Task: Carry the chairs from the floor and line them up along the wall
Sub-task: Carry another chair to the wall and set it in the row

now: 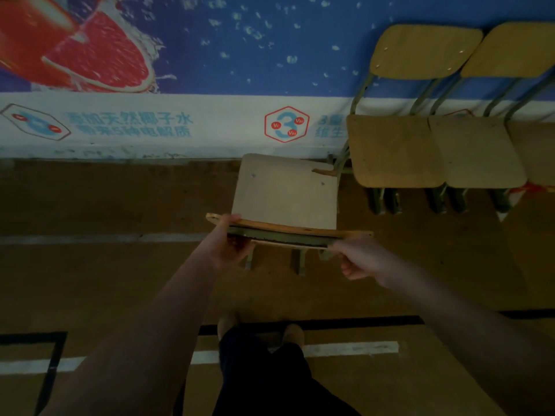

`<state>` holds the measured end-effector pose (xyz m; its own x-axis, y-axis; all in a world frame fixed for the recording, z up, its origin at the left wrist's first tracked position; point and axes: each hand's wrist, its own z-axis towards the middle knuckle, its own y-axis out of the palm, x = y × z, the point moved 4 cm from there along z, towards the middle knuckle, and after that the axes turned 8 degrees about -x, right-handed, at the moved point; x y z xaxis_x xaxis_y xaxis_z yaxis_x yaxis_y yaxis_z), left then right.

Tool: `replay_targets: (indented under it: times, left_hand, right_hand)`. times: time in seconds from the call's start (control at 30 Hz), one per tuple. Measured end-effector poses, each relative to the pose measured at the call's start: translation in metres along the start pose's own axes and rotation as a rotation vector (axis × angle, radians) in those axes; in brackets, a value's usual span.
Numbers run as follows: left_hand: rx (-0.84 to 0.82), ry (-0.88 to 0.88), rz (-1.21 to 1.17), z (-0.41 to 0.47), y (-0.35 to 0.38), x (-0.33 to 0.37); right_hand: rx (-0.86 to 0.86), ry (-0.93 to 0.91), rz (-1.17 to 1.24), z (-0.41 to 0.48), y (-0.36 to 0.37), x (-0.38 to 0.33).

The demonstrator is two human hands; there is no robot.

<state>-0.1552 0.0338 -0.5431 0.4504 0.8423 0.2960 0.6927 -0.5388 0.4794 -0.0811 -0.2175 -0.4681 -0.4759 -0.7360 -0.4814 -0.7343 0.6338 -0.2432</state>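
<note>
Got left hand (228, 244) and right hand (357, 259) curled round the two ends of the backrest, holding the chair (285, 193) just left of the row of chairs (393, 151) already lined up on the wall (210, 55) (seat toward the wall, opposite to the others). Looks partway done: probably needs turning and setting down in line. No telling about others left on the floor.

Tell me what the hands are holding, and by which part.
Both hold one chair by its backrest: the left hand grips its left end, the right hand its right end.
</note>
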Motion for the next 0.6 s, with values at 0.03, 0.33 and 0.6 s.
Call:
replay_targets:
  times: [0.03, 0.33, 0.6]
  left_hand:
    - [-0.006, -0.02, 0.03, 0.0, -0.001, -0.001]
    - [0.051, -0.037, 0.055, -0.003, 0.0, 0.001]
    - [0.207, 0.028, 0.248, 0.002, -0.015, 0.054]
  right_hand:
    - [0.061, -0.089, -0.186, -0.003, -0.007, -0.015]
    - [-0.081, 0.01, -0.829, 0.049, -0.019, -0.054]
    - [-0.193, -0.064, -0.593, 0.056, -0.005, -0.075]
